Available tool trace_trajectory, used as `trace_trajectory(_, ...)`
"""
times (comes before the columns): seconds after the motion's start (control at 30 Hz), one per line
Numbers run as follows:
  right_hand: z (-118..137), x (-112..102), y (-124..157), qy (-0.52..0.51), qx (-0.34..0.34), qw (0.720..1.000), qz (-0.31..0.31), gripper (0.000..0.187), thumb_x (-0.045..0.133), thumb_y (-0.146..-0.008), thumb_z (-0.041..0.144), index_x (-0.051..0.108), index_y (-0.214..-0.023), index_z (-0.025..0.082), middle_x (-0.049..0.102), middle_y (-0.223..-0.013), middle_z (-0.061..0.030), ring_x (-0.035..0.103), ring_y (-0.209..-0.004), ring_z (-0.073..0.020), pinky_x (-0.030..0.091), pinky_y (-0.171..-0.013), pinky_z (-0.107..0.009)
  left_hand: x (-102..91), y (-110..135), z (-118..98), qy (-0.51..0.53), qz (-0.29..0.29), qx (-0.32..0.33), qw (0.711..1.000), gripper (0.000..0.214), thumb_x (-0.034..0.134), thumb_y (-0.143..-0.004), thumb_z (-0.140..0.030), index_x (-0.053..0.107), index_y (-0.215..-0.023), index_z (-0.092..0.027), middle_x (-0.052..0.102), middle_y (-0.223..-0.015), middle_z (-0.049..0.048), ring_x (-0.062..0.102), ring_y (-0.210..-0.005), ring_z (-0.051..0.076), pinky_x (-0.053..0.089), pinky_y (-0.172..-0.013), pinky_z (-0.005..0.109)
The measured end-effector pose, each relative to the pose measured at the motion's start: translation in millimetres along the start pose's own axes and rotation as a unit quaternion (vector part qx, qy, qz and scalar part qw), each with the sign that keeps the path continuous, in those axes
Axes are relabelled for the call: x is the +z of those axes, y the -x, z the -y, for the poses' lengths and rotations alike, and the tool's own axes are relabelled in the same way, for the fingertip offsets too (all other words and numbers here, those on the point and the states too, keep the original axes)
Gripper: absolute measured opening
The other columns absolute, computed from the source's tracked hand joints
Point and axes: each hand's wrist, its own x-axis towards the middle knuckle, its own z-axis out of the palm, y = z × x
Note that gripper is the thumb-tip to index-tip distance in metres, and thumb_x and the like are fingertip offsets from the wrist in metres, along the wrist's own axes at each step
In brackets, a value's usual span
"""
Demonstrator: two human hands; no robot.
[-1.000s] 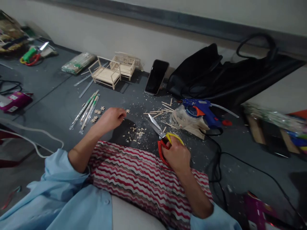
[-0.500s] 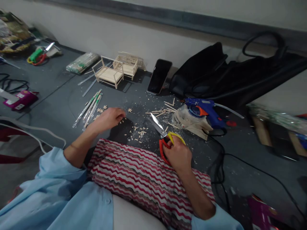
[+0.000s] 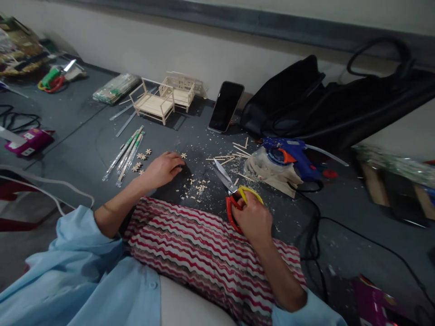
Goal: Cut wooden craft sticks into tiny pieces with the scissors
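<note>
My right hand (image 3: 252,217) is closed round the red and yellow handles of a pair of scissors (image 3: 231,189), whose blades lie nearly shut and point up-left over the grey table (image 3: 78,136). My left hand (image 3: 163,168) rests on the table with its fingers curled, fingertips beside a small wooden flower piece (image 3: 184,155); whether it holds anything is hidden. Several short cut wood bits (image 3: 196,186) lie scattered between my hands. A red and white striped cloth (image 3: 210,253) lies across my lap at the table's edge.
Two small wooden stick furniture models (image 3: 163,97) stand at the back, a phone (image 3: 226,106) leaning on the wall beside them. A blue glue gun (image 3: 292,156) lies right, by a black bag (image 3: 322,108). Wrapped sticks (image 3: 127,151) and wooden flowers (image 3: 140,158) lie left.
My left hand has slid a little right and down toward the single wooden flower piece. My right hand and the scissors have hardly moved. The view shifted slightly.
</note>
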Motion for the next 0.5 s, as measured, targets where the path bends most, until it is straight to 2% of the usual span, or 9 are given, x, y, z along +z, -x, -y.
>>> trace_trajectory(0.2,2.0,-1.1,0.0,0.005,0.002,1.000,0.003,0.021,0.058,-0.078,0.041,0.061,-0.085,0.021,0.060,-0.064,-0.0011,0.054,-0.058,-0.0157,0.031,-0.054,-0.026,3.0,-0.3,-10.0,-0.088,0.042,-0.014,0.995,0.025,0.044,-0.089,-0.016,0.067,-0.080,-0.013,0.066,-0.084,0.0099,0.059,-0.082,0.021,0.047,-0.077,0.034)
trace_trajectory(0.37,0.4,0.4,0.2,0.017,-0.001,1.000,-0.006,0.022,0.057,-0.079,0.041,0.061,-0.083,0.021,0.061,-0.064,-0.0017,0.055,-0.057,-0.0161,0.031,-0.054,-0.027,6.9,-10.4,-26.4,-0.091,0.033,0.034,0.995,0.026,0.044,-0.091,-0.020,0.069,-0.083,-0.014,0.066,-0.086,0.0085,0.058,-0.083,0.020,0.045,-0.081,0.034)
trace_trajectory(0.5,-0.5,1.5,0.7,0.011,-0.004,1.000,0.004,0.021,0.057,-0.079,0.040,0.061,-0.085,0.020,0.064,-0.068,-0.0017,0.056,-0.058,-0.0157,0.033,-0.055,-0.027,12.8,-18.1,-37.7,-0.095,0.052,0.026,0.994,0.024,0.047,-0.090,-0.020,0.069,-0.081,-0.014,0.066,-0.084,0.0093,0.058,-0.083,0.020,0.046,-0.081,0.034)
